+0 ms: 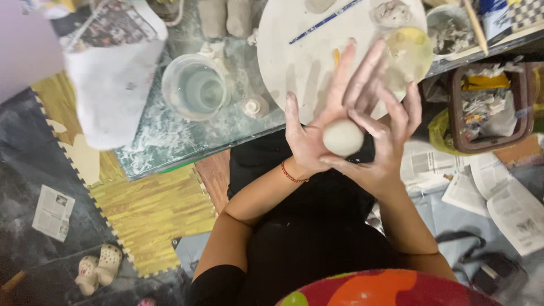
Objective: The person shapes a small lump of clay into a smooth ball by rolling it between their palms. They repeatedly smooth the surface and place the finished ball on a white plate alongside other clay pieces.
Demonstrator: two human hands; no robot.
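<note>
Head view: a smooth, pale ball of clay [342,137] sits between the two hands, held above the person's lap just in front of the table [170,141] edge. The left hand [326,116] lies under and behind the ball, palm up and fingers stretched out flat toward the table, a red cord around its wrist. The right hand [385,141] curves over the ball from the other side, fingers spread and loosely bent, its fingertips touching the clay. Both hands are smeared with pale clay. Just beyond the fingers, on the glass-topped table, lies a round white board [294,56] with a blue-handled brush [323,21] on it. Left of the board stands a clear cup of water [195,88], and beyond that a white cloth [110,85]. Right of the hands, a brown basket [487,107] holds scraps, with newspaper sheets [498,198] on the floor below it.
</note>
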